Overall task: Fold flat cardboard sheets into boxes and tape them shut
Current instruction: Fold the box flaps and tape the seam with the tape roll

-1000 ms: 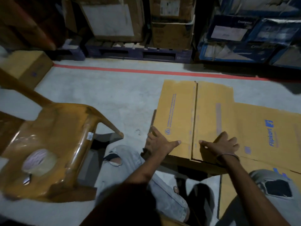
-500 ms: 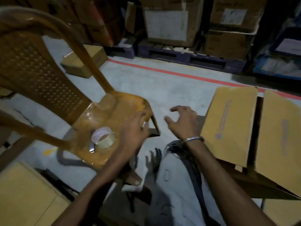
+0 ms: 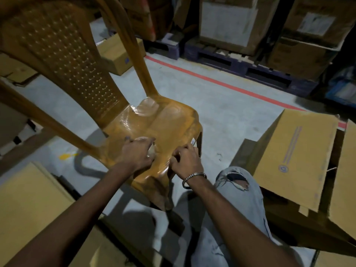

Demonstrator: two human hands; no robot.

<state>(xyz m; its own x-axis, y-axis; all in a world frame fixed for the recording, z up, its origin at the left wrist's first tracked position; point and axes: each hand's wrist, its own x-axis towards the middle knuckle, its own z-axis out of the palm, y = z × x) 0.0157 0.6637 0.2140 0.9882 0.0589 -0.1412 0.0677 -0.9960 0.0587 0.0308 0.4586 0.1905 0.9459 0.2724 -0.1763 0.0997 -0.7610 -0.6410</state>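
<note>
Grey concrete floor runs back to a red line painted in front of pallets stacked with big cartons. On the floor at the left stands a brown plastic chair, its perforated back rising toward the upper left. Both hands are on the front part of its seat. The left hand is curled over a roll of clear tape that lies on the seat; only a pale sliver of the roll shows past the fingers, so whether the hand actually grips it cannot be told. The right hand, with a metal bangle on the wrist, has its fingers bent down at the seat's front edge; whether it holds anything cannot be told. The two hands are close but apart. At the right, beside a knee in torn pale jeans, a half-folded cardboard box sits with its top flaps up and untaped. More flat cardboard lies at the lower left.
</note>
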